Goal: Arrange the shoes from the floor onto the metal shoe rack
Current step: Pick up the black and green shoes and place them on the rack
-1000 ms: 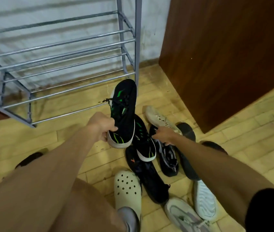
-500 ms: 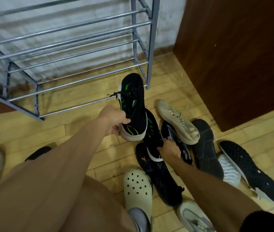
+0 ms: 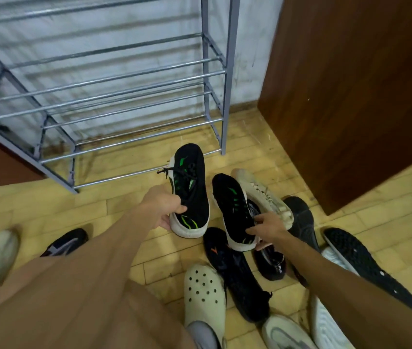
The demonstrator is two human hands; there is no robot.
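My left hand (image 3: 163,209) grips the heel of a black sneaker with green marks and a white sole (image 3: 192,190), held above the floor with its toe toward the metal shoe rack (image 3: 134,79). My right hand (image 3: 266,229) grips the heel of the matching black-and-green sneaker (image 3: 234,210), lifted a little over the pile. The grey rack stands against the white wall, and its visible bars carry no shoes.
Several shoes lie on the yellow wooden floor: a cream sneaker (image 3: 262,195), a dark navy shoe (image 3: 237,278), a pale clog (image 3: 203,293), a black sole-up shoe (image 3: 368,268), white shoes at bottom right. A brown wooden door (image 3: 350,84) stands right of the rack.
My right hand has closed on the second black-and-green sneaker and raised it from the pile. The view has tilted up, showing more of the rack. The left hand's sneaker stays held.
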